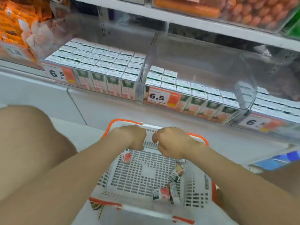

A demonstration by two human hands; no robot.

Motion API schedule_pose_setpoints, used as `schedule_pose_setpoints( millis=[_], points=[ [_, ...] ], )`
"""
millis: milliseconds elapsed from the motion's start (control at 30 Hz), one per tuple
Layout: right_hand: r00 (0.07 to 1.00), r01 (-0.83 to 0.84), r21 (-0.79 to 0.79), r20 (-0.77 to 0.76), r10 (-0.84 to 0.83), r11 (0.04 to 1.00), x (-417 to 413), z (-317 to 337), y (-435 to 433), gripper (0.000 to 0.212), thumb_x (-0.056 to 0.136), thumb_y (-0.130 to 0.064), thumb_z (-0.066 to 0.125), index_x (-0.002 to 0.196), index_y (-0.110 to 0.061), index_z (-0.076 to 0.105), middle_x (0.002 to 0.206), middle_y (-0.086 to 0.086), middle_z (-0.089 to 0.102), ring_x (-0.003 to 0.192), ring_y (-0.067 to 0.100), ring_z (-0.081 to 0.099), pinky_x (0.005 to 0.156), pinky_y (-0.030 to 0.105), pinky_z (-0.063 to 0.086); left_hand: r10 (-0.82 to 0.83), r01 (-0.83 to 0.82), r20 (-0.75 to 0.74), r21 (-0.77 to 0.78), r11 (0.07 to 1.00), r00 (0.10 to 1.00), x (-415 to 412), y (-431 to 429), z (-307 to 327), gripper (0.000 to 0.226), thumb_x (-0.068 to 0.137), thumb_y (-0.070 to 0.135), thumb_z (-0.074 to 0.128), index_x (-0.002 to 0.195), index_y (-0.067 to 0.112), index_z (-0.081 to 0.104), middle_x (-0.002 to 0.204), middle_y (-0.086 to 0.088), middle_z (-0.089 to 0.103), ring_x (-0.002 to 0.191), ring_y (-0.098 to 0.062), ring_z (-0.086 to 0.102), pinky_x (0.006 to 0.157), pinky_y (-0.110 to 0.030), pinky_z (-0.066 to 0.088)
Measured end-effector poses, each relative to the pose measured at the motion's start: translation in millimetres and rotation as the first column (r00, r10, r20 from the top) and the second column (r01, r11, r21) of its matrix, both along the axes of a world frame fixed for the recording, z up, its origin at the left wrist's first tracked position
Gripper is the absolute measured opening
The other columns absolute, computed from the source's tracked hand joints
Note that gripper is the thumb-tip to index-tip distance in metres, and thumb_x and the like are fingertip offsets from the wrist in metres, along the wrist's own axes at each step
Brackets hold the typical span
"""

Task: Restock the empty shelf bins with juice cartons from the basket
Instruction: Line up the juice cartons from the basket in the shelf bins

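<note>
A white basket [142,208] with orange handles sits low in front of me, several juice cartons [162,193] lying loose on its slotted floor. Both my hands hang over its far wall with fingers curled down. My left hand [131,138] holds the top of a red-and-white juice carton [126,157] that hangs below it. My right hand [172,143] is fisted beside it; a corner of a carton peeks from under its wrist, and what its fingers hold is hidden. The left clear bin [141,75] is packed with cartons. The middle bin [203,65] is only partly filled.
A third carton bin [276,108] sits at the right edge. Price tags [159,96] hang on the bin fronts. Above, a shelf [178,18] carries sausages, with orange packets at upper left. My bare knee [29,135] is at left, and a blue item [279,159] at right.
</note>
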State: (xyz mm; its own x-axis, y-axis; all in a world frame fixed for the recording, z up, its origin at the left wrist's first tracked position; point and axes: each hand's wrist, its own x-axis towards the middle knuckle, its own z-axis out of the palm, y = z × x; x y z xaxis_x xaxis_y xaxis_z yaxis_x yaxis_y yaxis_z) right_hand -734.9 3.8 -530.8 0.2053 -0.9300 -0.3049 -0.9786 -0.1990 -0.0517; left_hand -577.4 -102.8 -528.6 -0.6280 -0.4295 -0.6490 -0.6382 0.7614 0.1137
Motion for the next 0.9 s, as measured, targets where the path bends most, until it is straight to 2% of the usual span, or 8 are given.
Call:
schedule_pose_setpoints(
  millis=[200, 300, 400, 500, 600, 767, 833, 900],
  points=[
    [0.993, 0.118, 0.352, -0.039, -0.111, 0.929, -24.7, -105.8, 50.6, 0.014, 0.093, -0.007, 0.053, 0.096, -0.007, 0.066, 0.09, 0.012, 0.063, 0.083, 0.034, 0.065, 0.066, 0.041, 0.055, -0.064, 0.052, 0.054, 0.198, 0.979, 0.996, -13.7, 29.7, -110.4, 0.014, 0.105, 0.032, 0.057, 0.103, 0.018, 0.054, 0.105, -0.006, 0.045, 0.083, -0.022, 0.046, 0.073, -0.035, 0.041],
    [0.988, 0.148, 0.489, -0.029, -0.154, 0.86, -29.0, -156.5, 72.9, 0.013, 0.099, -0.008, 0.053, 0.108, -0.01, 0.062, 0.107, 0.011, 0.061, 0.098, 0.032, 0.065, 0.079, 0.042, 0.057, -0.106, 0.078, 0.108, 0.234, 0.969, 0.988, -12.5, 44.8, -159.7, 0.016, 0.106, 0.033, 0.056, 0.098, 0.02, 0.05, 0.101, -0.004, 0.047, 0.085, -0.023, 0.046, 0.086, -0.04, 0.04],
    [0.979, 0.186, 0.573, -0.037, -0.201, 0.798, -30.0, -195.6, 89.6, 0.027, 0.1, -0.004, 0.051, 0.126, -0.01, 0.056, 0.119, 0.014, 0.061, 0.097, 0.031, 0.062, 0.083, 0.043, 0.058, -0.149, 0.108, 0.142, 0.261, 0.959, 0.979, -13.5, 63.7, -197.3, 0.02, 0.104, 0.034, 0.058, 0.101, 0.014, 0.059, 0.104, -0.004, 0.059, 0.087, -0.027, 0.059, 0.079, -0.037, 0.05],
    [0.96, 0.251, 0.598, -0.053, -0.275, 0.761, -32.8, -220.5, 102.3, 0.037, 0.101, -0.002, 0.045, 0.137, -0.013, 0.043, 0.12, 0.014, 0.062, 0.085, 0.028, 0.058, 0.067, 0.034, 0.051, -0.154, 0.113, 0.112, 0.306, 0.945, 0.982, -23.2, 83.8, -223.1, 0.023, 0.104, 0.031, 0.059, 0.102, 0.009, 0.063, 0.104, -0.009, 0.065, 0.092, -0.029, 0.066, 0.08, -0.04, 0.056],
    [0.937, 0.317, 0.573, -0.064, -0.344, 0.756, -33.5, -239.2, 111.2, 0.037, 0.099, -0.008, 0.054, 0.132, -0.017, 0.041, 0.117, 0.013, 0.063, 0.09, 0.031, 0.065, 0.07, 0.037, 0.056, -0.128, 0.093, 0.08, 0.345, 0.934, 0.989, -36.2, 103.8, -246.9, 0.027, 0.104, 0.032, 0.061, 0.116, 0.008, 0.062, 0.117, -0.012, 0.063, 0.104, -0.031, 0.065, 0.092, -0.045, 0.056],
    [0.886, 0.427, 0.486, -0.055, -0.461, 0.763, -25.7, -262.4, 129.3, 0.043, 0.096, -0.012, 0.062, 0.128, -0.015, 0.034, 0.081, 0.002, 0.054, 0.064, 0.021, 0.056, 0.046, 0.033, 0.04, -0.057, 0.041, 0.032, 0.367, 0.929, 0.998, -43.7, 131.2, -275.1, 0.037, 0.102, 0.027, 0.064, 0.131, 0.006, 0.054, 0.13, -0.015, 0.057, 0.118, -0.032, 0.059, 0.098, -0.042, 0.051],
    [0.868, 0.451, 0.461, -0.025, -0.497, 0.764, -24.8, -269.2, 136.7, 0.046, 0.095, -0.011, 0.064, 0.126, -0.02, 0.032, 0.081, 0.001, 0.055, 0.065, 0.023, 0.059, 0.047, 0.037, 0.047, -0.01, 0.007, 0.009, 0.358, 0.934, 1.0, -42.5, 137.8, -280.6, 0.044, 0.1, 0.022, 0.069, 0.136, 0.006, 0.049, 0.133, -0.015, 0.055, 0.119, -0.033, 0.058, 0.098, -0.043, 0.051],
    [0.818, 0.482, 0.479, 0.053, -0.573, 0.733, -29.7, -269.4, 141.5, 0.036, 0.093, -0.011, 0.065, 0.106, -0.025, 0.034, 0.082, 0.002, 0.057, 0.071, 0.026, 0.063, 0.059, 0.045, 0.057, 0.022, -0.02, -0.001, 0.364, 0.931, 1.0, -42.8, 141.2, -284.2, 0.044, 0.099, 0.017, 0.071, 0.134, 0.007, 0.048, 0.132, -0.016, 0.055, 0.117, -0.034, 0.059, 0.097, -0.043, 0.051]
  ],
)
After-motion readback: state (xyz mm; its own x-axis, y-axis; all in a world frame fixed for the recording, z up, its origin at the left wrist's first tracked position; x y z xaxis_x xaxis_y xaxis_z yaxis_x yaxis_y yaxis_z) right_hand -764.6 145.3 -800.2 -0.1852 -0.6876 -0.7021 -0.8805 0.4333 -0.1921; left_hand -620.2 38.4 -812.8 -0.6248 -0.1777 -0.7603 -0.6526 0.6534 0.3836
